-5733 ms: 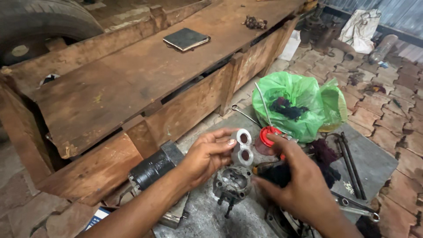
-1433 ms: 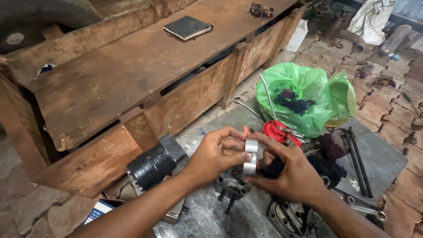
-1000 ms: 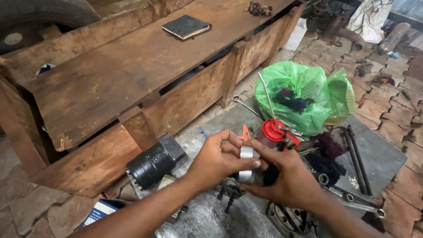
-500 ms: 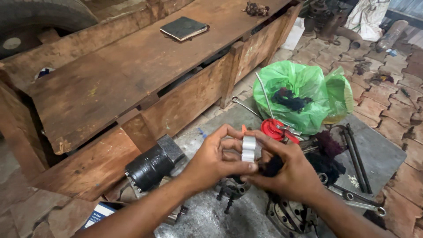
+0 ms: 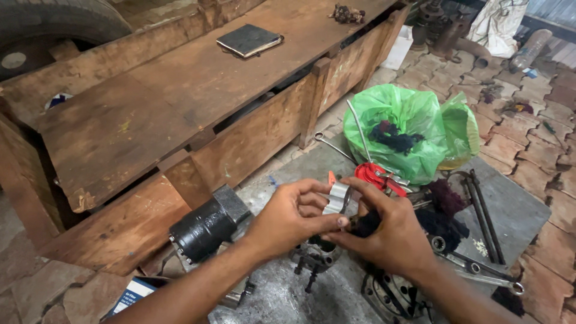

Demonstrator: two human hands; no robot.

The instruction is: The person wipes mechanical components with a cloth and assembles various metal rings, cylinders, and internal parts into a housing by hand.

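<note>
Both my hands hold a small silver toothed metal gear (image 5: 338,198) between them, low in the middle of the view. My left hand (image 5: 289,217) pinches it from the left with thumb and fingers. My right hand (image 5: 389,231) steadies it from the right and also clutches a dark rag (image 5: 365,222). Directly below the hands a grey metal housing (image 5: 314,255) with bolts rests on the ground. A black cylindrical motor body (image 5: 206,226) lies to the left of my left forearm.
A worn wooden bench (image 5: 180,96) with a dark notebook (image 5: 249,39) fills the upper left. A green plastic bag (image 5: 408,129) holds black rags; a red tool (image 5: 373,176) lies beside it. Wrenches and rods (image 5: 480,210) lie right on a grey slab (image 5: 516,207).
The two ring-shaped parts held apart earlier are now brought together between both hands. The hands shifted slightly but stay over the grey housing.
</note>
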